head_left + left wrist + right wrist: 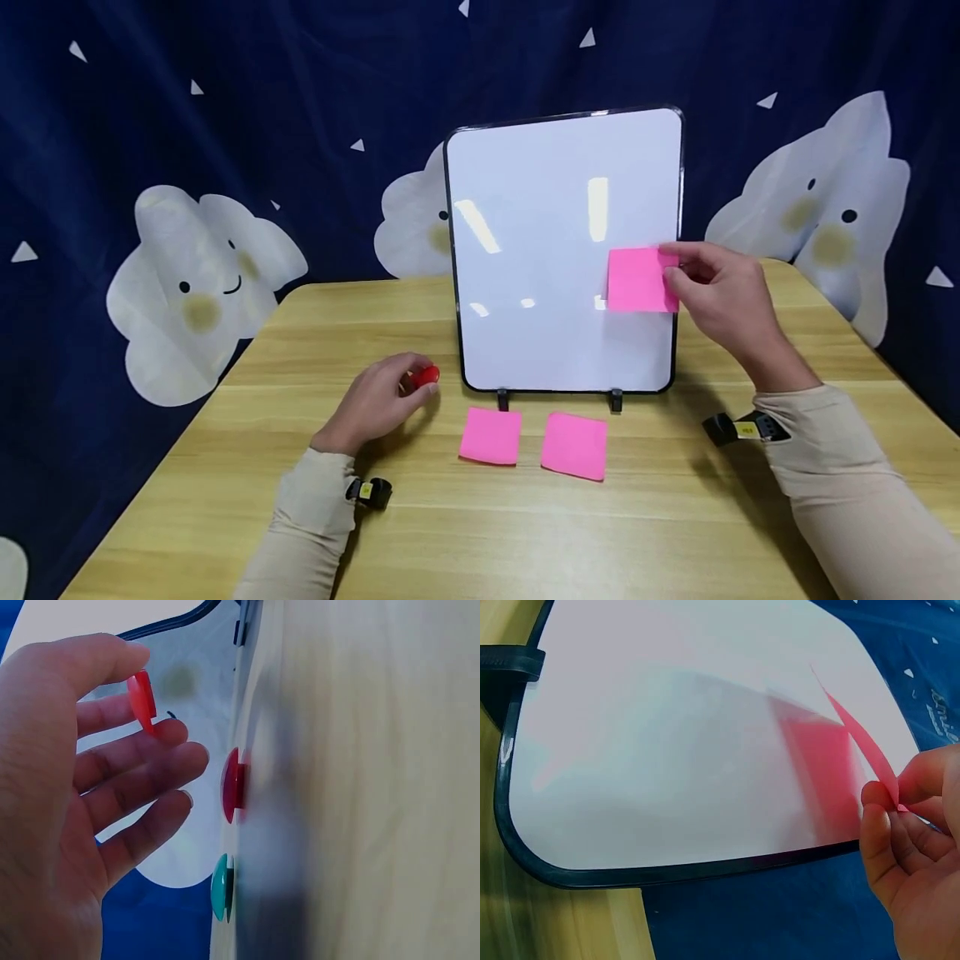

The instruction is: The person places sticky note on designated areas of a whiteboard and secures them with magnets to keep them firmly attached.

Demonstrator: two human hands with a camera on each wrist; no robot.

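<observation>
My right hand (pixel 726 298) pinches a pink sticky note (pixel 637 280) by its right edge, in front of the right side of a whiteboard (pixel 532 192). In the right wrist view the note (pixel 866 742) is seen edge-on, standing off the board above its pink reflection. Left of the board, low over the table, my left hand (pixel 375 403) holds a round red magnet (pixel 141 701) between thumb and finger. Below that hand, a second red magnet (pixel 232 785) and a green magnet (pixel 219 888) sit on the tabletop; the head view hides both.
Two more pink notes, a left one (pixel 491 436) and a right one (pixel 574 446), lie on the wooden table (pixel 480 542) before the board. Black feet, including the right foot (pixel 616 401), prop the board upright. A dark blue curtain (pixel 337 67) with clouds hangs behind.
</observation>
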